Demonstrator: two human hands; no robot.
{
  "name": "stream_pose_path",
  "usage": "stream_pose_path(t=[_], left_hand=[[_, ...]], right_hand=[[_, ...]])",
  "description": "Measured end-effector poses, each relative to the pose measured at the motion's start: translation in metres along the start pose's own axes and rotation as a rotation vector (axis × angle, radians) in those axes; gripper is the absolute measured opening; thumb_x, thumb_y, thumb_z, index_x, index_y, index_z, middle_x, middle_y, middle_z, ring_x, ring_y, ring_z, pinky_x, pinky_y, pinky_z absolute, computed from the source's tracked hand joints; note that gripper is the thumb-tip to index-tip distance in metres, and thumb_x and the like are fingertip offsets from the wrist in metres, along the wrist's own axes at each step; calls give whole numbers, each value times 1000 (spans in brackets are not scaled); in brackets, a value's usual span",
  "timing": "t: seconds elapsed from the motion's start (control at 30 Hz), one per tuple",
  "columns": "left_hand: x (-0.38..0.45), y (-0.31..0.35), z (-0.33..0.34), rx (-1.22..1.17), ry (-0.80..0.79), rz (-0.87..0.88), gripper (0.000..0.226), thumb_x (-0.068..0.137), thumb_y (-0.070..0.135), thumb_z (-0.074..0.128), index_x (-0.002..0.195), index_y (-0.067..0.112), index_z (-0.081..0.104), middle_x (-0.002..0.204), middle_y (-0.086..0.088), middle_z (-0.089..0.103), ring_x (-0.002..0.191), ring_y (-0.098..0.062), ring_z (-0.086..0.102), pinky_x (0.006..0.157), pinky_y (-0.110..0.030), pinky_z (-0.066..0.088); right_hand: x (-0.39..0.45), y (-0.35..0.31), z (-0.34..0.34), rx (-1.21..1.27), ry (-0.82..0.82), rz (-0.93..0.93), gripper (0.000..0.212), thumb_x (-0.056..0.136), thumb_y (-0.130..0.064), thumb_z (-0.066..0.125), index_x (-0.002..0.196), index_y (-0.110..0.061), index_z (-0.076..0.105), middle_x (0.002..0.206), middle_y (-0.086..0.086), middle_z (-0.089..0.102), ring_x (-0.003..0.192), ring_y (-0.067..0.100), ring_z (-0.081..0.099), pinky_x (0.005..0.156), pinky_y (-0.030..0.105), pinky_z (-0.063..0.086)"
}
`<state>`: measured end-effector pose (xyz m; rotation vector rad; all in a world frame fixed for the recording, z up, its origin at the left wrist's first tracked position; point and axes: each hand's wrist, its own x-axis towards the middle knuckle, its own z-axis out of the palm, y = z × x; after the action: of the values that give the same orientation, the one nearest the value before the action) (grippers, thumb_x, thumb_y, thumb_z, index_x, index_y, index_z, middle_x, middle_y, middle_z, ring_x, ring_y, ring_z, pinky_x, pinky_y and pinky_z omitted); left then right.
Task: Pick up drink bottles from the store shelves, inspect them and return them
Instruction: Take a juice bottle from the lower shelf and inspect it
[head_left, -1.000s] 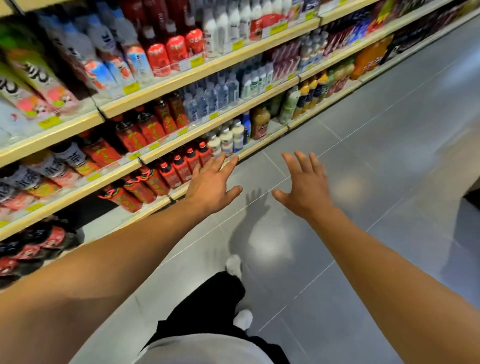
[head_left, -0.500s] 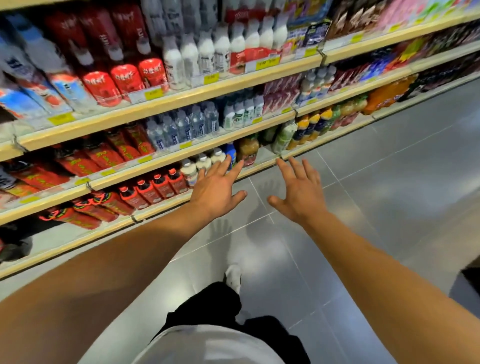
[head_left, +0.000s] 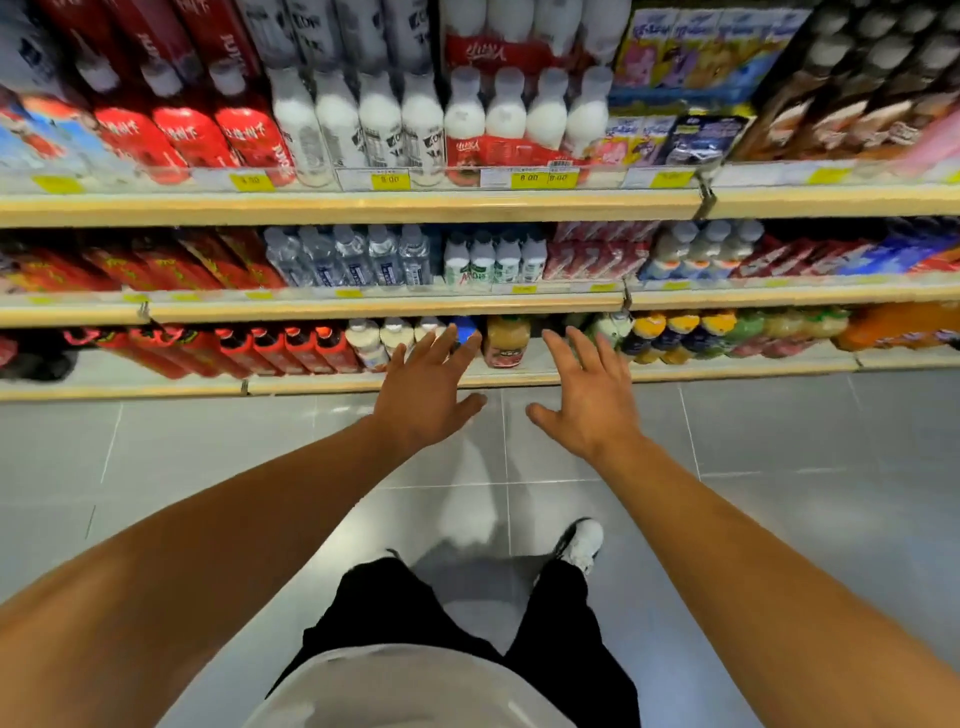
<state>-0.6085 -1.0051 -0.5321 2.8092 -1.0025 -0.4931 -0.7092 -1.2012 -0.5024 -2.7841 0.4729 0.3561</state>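
Both my arms reach forward toward store shelves full of drink bottles. My left hand (head_left: 428, 395) and my right hand (head_left: 587, 400) are held out flat, fingers spread, holding nothing, in front of the bottom shelf's edge (head_left: 519, 379). Between the two hands, on the bottom shelf, stands a brownish bottle (head_left: 506, 343). Behind my left fingers are pale milky bottles (head_left: 366, 340) and a blue-capped bottle (head_left: 465, 327), partly hidden. White milk bottles (head_left: 382, 124) line the top shelf. Clear water bottles (head_left: 353, 257) sit on the middle shelf.
Red bottles (head_left: 291, 348) fill the bottom shelf to the left; yellow-capped and orange drinks (head_left: 680, 335) run to the right. The grey tiled floor (head_left: 779, 467) lies between me and the shelves. My legs and a white shoe (head_left: 584, 543) are below.
The view has swung to face the shelves squarely and I have come closer. Both hands stay spread and empty, now level with the bottom shelf.
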Motion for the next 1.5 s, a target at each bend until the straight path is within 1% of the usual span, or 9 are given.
stream_pose_path(t=[0.33, 0.6, 0.83, 0.97, 1.07, 1.23, 1.33, 1.4, 1.5], left_hand=[[42, 79, 45, -78, 2, -312, 80, 94, 59, 48, 158, 30, 11, 166, -7, 11, 151, -31, 17, 118, -55, 19], [125, 47, 183, -36, -48, -355, 77, 97, 61, 40, 158, 34, 4, 167, -3, 2, 153, -27, 8, 122, -51, 11], [218, -13, 326, 50, 165, -337, 77, 92, 55, 55, 157, 28, 23, 164, -10, 21, 148, -32, 25, 116, -53, 24], [265, -46, 373, -17, 347, -322, 76, 86, 53, 57, 153, 27, 33, 160, -15, 30, 142, -36, 37, 108, -60, 35], [290, -63, 392, -39, 424, -337, 77, 88, 50, 59, 155, 29, 28, 163, -12, 22, 146, -35, 28, 114, -57, 27], [309, -74, 416, -44, 517, -310, 77, 94, 52, 54, 158, 31, 16, 166, -9, 12, 151, -33, 15, 120, -53, 15], [314, -71, 429, -79, 527, -306, 80, 89, 59, 45, 157, 29, 19, 165, -12, 17, 150, -33, 17, 120, -53, 17], [318, -68, 437, -118, 530, -287, 81, 84, 59, 42, 157, 28, 22, 163, -14, 22, 148, -35, 24, 118, -53, 22], [329, -65, 447, -218, 550, -290, 78, 87, 52, 51, 156, 26, 25, 161, -15, 26, 146, -33, 29, 118, -50, 26]], right_hand=[[80, 114, 2, -54, -124, -260, 93, 84, -57, 63, 157, -30, 12, 164, 6, 16, 152, 32, 3, 123, 48, 8], [172, 167, 142, -100, -190, -338, 90, 88, -55, 61, 158, -29, 11, 165, 4, 10, 152, 32, -1, 123, 48, 8], [269, 196, 279, 0, -3, -346, 93, 81, -47, 73, 156, -25, 22, 163, 7, 18, 151, 34, 8, 122, 48, 13], [321, 195, 330, 130, 198, -388, 95, 72, -55, 66, 153, -19, 31, 158, 14, 26, 145, 38, 24, 120, 48, 22], [355, 182, 340, 152, 338, -392, 93, 77, -41, 74, 153, -18, 27, 154, 17, 27, 138, 40, 31, 116, 45, 28], [398, 147, 335, 74, 409, -434, 68, 84, -46, 67, 144, -23, 43, 136, 19, 54, 121, 42, 51, 99, 44, 43], [414, 135, 336, 200, 457, -431, 50, 86, -46, 62, 131, -24, 59, 121, 17, 66, 114, 40, 57, 93, 41, 47], [419, 136, 342, 260, 521, -414, 36, 89, -46, 59, 107, -17, 68, 108, 18, 69, 106, 41, 59, 85, 41, 47], [420, 147, 354, 361, 620, -485, 27, 92, -40, 57, 81, -17, 65, 91, 15, 70, 93, 40, 61, 77, 40, 44]])
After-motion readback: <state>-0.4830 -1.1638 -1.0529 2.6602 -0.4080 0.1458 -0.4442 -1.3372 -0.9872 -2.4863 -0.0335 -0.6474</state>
